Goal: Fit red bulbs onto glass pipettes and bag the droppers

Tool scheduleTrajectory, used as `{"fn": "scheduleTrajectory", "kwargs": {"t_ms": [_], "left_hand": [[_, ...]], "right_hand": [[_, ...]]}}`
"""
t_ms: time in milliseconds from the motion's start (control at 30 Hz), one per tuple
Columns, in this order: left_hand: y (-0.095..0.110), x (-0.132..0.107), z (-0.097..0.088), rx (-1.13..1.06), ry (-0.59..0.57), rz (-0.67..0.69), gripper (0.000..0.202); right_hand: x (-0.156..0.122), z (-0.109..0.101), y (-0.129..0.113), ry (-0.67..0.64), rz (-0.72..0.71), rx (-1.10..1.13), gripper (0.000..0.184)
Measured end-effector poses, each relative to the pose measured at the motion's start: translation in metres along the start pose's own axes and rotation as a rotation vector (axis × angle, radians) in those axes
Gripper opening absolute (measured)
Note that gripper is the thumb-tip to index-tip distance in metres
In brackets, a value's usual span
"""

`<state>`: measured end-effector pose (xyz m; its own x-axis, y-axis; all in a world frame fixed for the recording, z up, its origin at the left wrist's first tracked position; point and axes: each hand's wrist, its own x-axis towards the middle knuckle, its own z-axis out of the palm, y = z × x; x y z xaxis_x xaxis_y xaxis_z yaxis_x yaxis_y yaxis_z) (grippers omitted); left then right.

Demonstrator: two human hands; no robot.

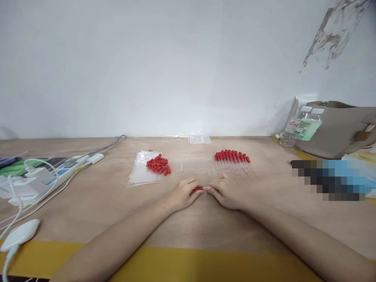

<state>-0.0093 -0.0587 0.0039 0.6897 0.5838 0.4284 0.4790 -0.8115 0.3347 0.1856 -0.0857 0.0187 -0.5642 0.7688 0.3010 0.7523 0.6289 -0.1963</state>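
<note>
Between thumb and fingers, my left hand (184,194) pinches a red rubber bulb (197,188). My right hand (226,192) closes on a thin clear glass tube (205,188), whose near end meets the bulb; how deep it sits inside is hidden. Beyond my left hand, a pile of loose red bulbs (158,164) lies on clear plastic bags (143,172). A row of bare glass tubes (194,166) lies in the middle. To its right, droppers with red bulbs (232,156) lie side by side, their tubes pointing toward me.
At left are a power strip (63,172) with white plugs and cables, and a white rounded device (22,234). Two plastic bottles (308,125) and a grey-beige bag (343,129) stand back right. A pixelated patch covers something at right. The wall bounds the table's back.
</note>
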Motion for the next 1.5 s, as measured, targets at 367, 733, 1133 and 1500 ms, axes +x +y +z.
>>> {"fn": "scheduleTrajectory", "kwargs": {"t_ms": [367,733,1133,1500], "left_hand": [[-0.026,-0.001,-0.004,-0.079,0.087,-0.222,0.016],[-0.026,-0.001,-0.005,-0.096,0.082,-0.227,0.013],[-0.041,-0.002,-0.023,0.433,0.272,-0.284,0.011],[-0.072,-0.005,-0.039,0.764,0.230,-0.477,0.023]], "right_hand": [[0.028,-0.034,0.071,0.195,0.699,0.154,0.022],[0.047,-0.008,0.095,0.208,0.992,-0.102,0.025],[0.082,0.011,0.054,-0.032,0.802,-0.122,0.028],[0.079,0.004,0.044,-0.035,0.779,-0.128,0.027]]}}
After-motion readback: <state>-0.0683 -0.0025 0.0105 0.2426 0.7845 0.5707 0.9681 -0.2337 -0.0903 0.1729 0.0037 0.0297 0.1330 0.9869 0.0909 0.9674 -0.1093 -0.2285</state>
